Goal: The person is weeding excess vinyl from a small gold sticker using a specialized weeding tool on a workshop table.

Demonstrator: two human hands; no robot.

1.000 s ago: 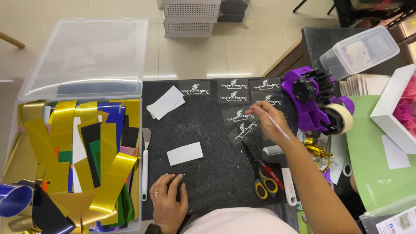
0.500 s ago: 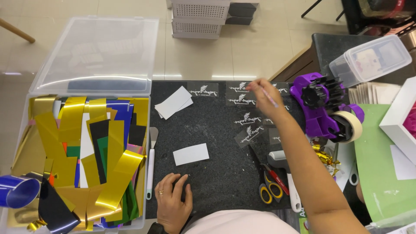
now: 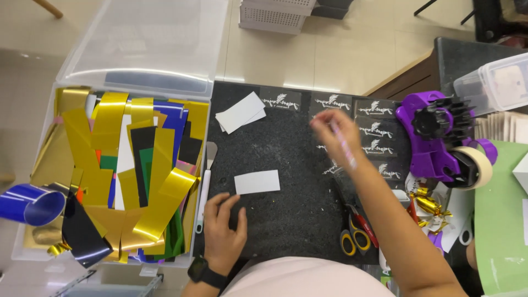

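The left hand [image 3: 223, 228] rests flat and empty on the black counter [image 3: 286, 220] just near of a small white paper card [image 3: 257, 182], while the blurred right hand [image 3: 334, 129] hovers over black printed labels [image 3: 375, 132], its grip unclear.

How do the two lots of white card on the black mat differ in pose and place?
The white card near the left hand is a single piece lying almost square to the mat; the white cards at the mat's far edge are two overlapped pieces, tilted. The near card lies just beyond the left hand; the far pair lies well away from both hands. Both lots are plain white rectangles lying flat on the black mat.
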